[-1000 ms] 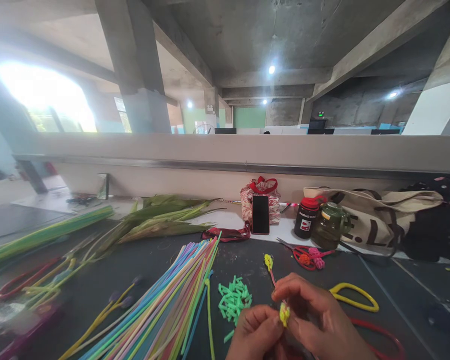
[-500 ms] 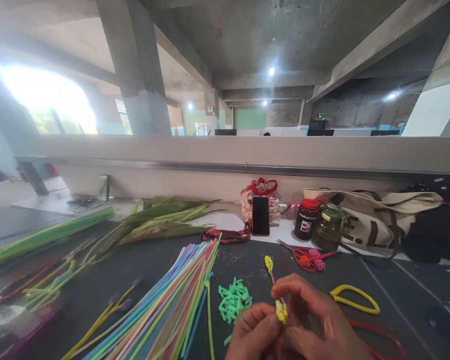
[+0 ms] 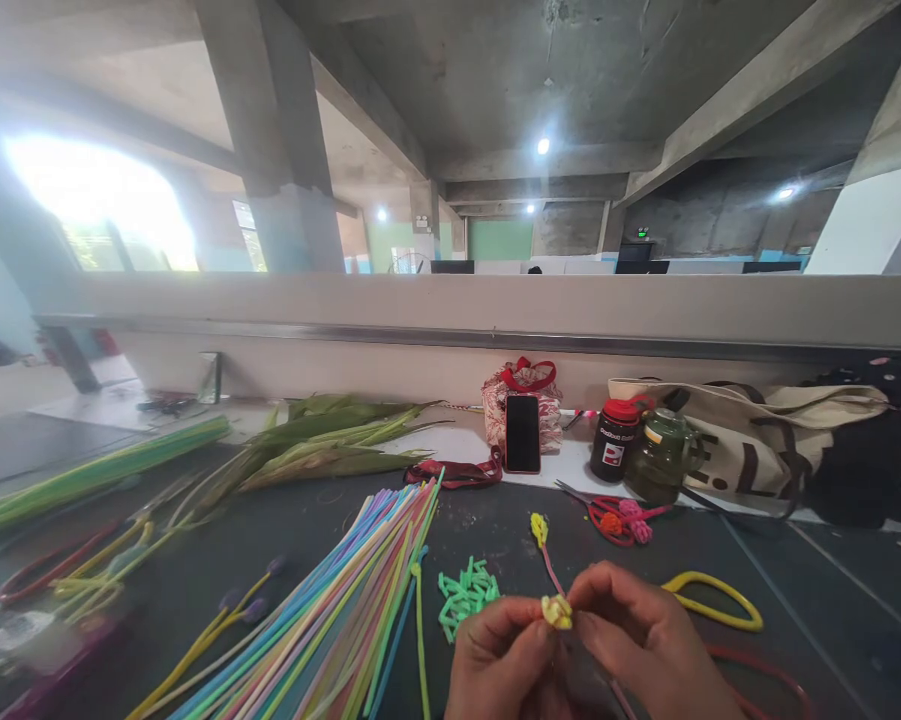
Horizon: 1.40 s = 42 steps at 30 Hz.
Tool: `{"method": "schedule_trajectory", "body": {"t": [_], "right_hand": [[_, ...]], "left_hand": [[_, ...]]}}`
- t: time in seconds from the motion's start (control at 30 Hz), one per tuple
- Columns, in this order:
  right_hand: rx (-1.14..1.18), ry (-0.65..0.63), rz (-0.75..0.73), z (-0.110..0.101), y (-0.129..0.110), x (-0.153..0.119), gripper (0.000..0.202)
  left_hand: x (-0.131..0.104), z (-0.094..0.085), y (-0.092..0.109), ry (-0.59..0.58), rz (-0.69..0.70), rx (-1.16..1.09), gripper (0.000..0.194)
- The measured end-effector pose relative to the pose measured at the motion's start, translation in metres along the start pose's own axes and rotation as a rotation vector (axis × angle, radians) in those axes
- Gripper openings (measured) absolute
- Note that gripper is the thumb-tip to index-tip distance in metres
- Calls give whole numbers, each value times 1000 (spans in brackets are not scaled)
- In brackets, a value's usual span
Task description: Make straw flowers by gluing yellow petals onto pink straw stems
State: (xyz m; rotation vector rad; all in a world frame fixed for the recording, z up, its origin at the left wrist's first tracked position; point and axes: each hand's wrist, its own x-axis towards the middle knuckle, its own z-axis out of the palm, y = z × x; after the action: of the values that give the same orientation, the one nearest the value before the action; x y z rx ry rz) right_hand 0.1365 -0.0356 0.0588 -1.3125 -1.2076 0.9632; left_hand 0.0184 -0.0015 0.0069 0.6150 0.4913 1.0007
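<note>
Our left hand's (image 3: 502, 660) grip is closed on a yellow knot (image 3: 556, 612), pinching it between thumb and forefinger; our right hand's (image 3: 649, 645) fingers bend at its other side, and we cannot tell whether they pinch it. Half a second ago the knot stood taller than wide; now it is turned, its long axis roughly sideways, though which end leads is unclear. A second yellow knot (image 3: 539, 530) lies ahead, pointing away from us, its pink stem (image 3: 551, 568) slanting back toward our right hand. Green pieces (image 3: 467, 597) sit just beside our left hand, a yellow loop (image 3: 716, 600) near our right. Bare surface (image 3: 484, 522) opens beyond the pieces.
</note>
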Motion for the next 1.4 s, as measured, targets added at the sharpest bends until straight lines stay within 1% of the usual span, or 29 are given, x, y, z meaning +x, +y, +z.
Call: {"method": "schedule_trajectory", "body": {"t": [0.2,0.33,0.4,0.47,0.53,0.6,0.7,0.73,0.8,0.87,0.93,1.07,1.2,1.4], "right_hand": [[-41,-37,-82,-1,4,1,10],[-111,-111,-64,-5,-1,0,11],[-147,-86,-67,-6,-3,-1,11],[-192,-32,-108,-8,-6,-2,23],[-244,-26,-171,-10,-10,-3,35],[-283,-78,-220,-14,-15,-5,42],[-357,-217,-248,-20,-24,-7,47],[-390,-256,-255,-22,-27,-7,47],[-447,-304,-280,-23,-29,-7,39],[-474,-314,-309,-23,-29,-5,28],[-473,-309,-336,-22,-26,-4,22],[-468,-291,-353,-21,-19,-2,20],[-484,-317,-346,-21,-18,-1,17],[-488,-291,-339,-22,-13,0,18]], "left_hand": [[-1,3,2,24,24,3,27],[-1,2,5,41,6,33,28],[1,-1,5,44,4,66,30],[4,-4,4,47,3,114,32],[5,-6,3,44,3,178,31],[5,-7,4,34,-1,255,28],[2,-3,7,10,-19,376,20],[0,-1,9,3,-29,417,18],[-2,3,13,-9,-40,497,15],[-3,5,15,-16,-42,560,14],[-3,4,16,-22,-55,577,13],[-1,0,15,-30,-105,549,22],[-2,0,16,-44,-131,521,31],[-4,7,21,-59,-187,509,26]]}}
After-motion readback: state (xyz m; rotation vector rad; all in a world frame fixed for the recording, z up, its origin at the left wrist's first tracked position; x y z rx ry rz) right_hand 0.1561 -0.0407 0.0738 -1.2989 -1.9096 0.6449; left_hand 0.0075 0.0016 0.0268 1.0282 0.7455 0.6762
